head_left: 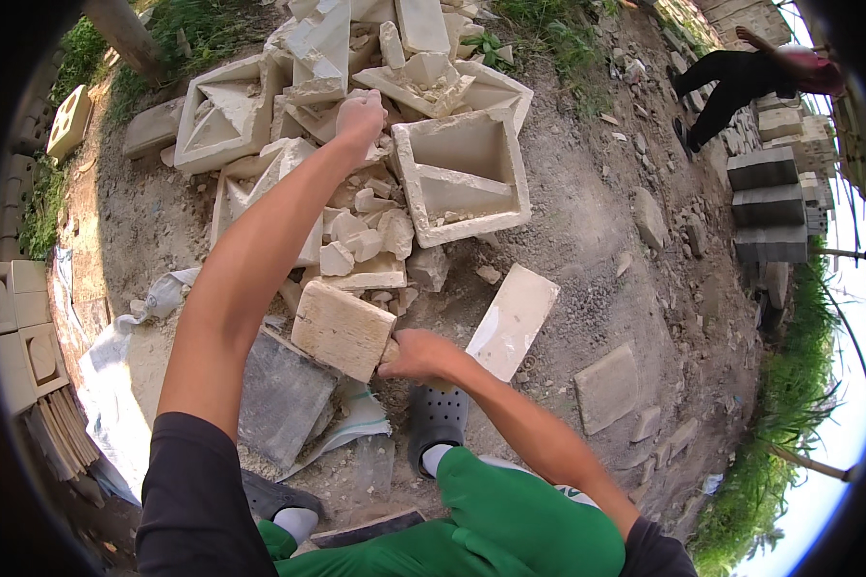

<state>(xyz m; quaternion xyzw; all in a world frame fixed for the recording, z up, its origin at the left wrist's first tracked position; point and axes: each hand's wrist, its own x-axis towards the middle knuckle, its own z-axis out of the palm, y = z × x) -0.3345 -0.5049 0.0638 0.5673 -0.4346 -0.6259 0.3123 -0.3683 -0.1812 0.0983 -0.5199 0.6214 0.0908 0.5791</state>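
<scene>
My left hand (361, 117) reaches far out over a heap of broken cream-coloured moulded blocks. Its fingers are curled closed against the rubble, and whatever lies in them is hidden. Nearer to me, my right hand (421, 356) grips the edge of a thick, squarish wooden block (344, 330) with worn grain on its flat face. Just right of the left hand leans a hollow square block (423, 226) with a diagonal web inside. Loose broken chunks (356, 236) fill the gap between the two hands.
Another hollow block (188, 135) sits at the heap's left. A pale slab (515, 322) and a flat stone (606, 388) lie to the right. Below the wooden block are a grey board (284, 396) and white sacking (115, 370). Another person (741, 82) stands far right near stacked grey blocks (768, 204).
</scene>
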